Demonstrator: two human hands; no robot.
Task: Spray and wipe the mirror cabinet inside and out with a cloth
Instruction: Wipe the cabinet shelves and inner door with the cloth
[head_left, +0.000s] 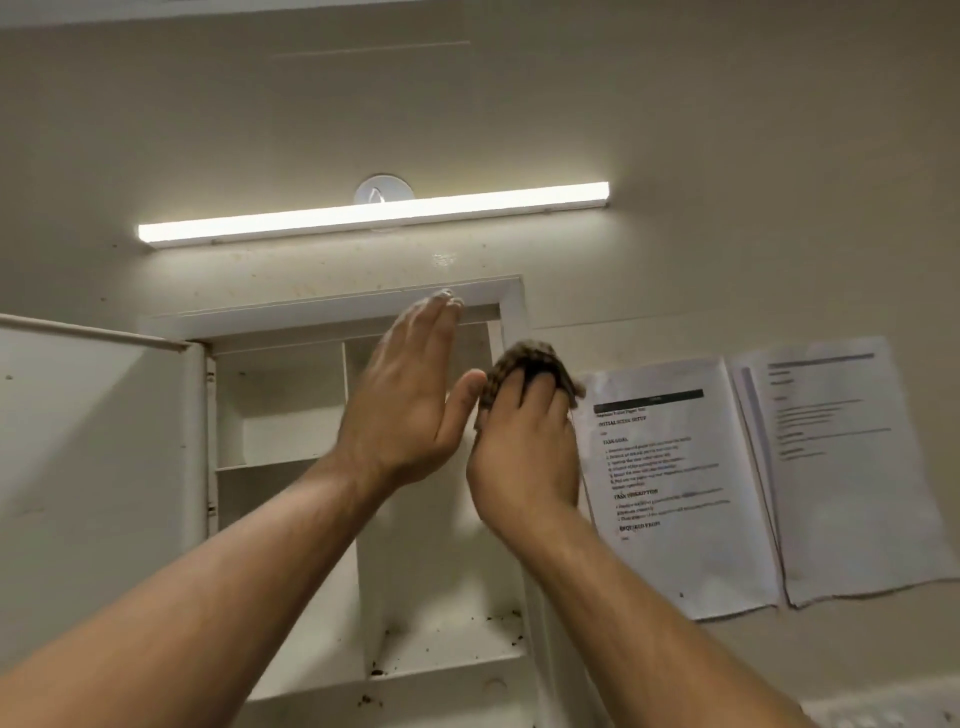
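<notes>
Two hands raised: left hand (402, 400) flat, empty, on cabinet (332, 312) frame; right hand (524, 447) fingers (543, 397) bunching cloth (524, 358). Risk: wiping knocks debris (376, 671) off shelf.

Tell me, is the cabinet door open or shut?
Open. The door is swung out to the left, and the cabinet shelves show bare behind the hands.

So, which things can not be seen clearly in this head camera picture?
- Printed white paper sheets on the wall: text too small and blurred.
- Right part of the open white cabinet: hidden behind both hands.
- Brown patterned cloth: mostly covered by the right hand.
- White cabinet door: cut off by the left edge, mirror side not visible.
- Left hand fingertips: blurred.
</notes>
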